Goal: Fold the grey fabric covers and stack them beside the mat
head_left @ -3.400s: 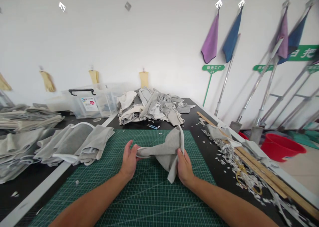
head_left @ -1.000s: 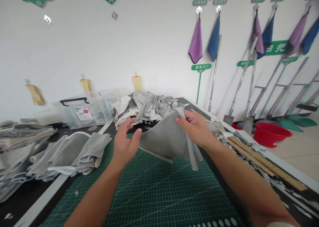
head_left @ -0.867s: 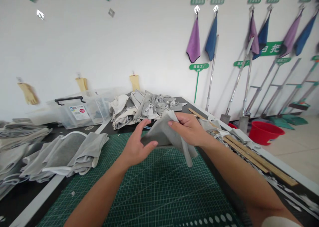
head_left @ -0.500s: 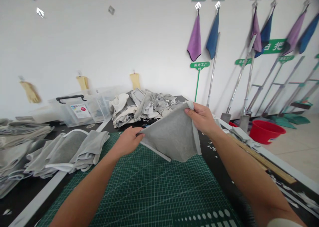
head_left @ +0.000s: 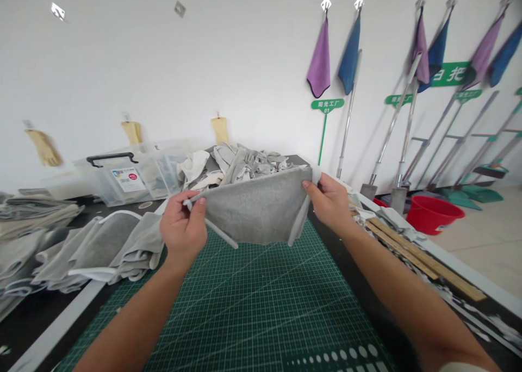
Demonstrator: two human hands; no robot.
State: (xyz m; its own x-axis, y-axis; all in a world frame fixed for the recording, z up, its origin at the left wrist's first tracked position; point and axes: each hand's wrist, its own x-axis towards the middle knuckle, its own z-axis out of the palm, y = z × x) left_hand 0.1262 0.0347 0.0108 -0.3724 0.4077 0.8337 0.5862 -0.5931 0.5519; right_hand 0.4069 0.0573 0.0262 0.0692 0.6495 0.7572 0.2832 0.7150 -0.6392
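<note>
A: Begin at the grip. What do the hands hold?

B: The left hand (head_left: 183, 231) and the right hand (head_left: 329, 201) each pinch one upper corner of a grey cloth panel (head_left: 255, 206). In both, thumb and fingers are closed and clamped on the fabric.

A: Where does the panel lie?

B: It is raised off the work surface and spread between the hands, over the far part of a green cutting mat (head_left: 244, 312), without touching it. A white binding strip (head_left: 218, 231) runs down its left edge, and a similar strip (head_left: 299, 214) runs down its right edge.

A: How much is done, and how much is left?

B: Judged from the black counter (head_left: 340, 266), part of the cloth is sorted and part is not. Folded grey pieces (head_left: 122, 241) lie beside the mat on the left, with a flatter stack (head_left: 36, 214) beyond them. A crumpled heap of grey and off-white cloth (head_left: 248, 165) lies at the far end, next to a clear plastic storage box (head_left: 130, 179). That heap looks like the work left.

A: And to the right?

B: White cloth trimmings (head_left: 489, 323) lie scattered around wooden strips (head_left: 411, 255).
</note>
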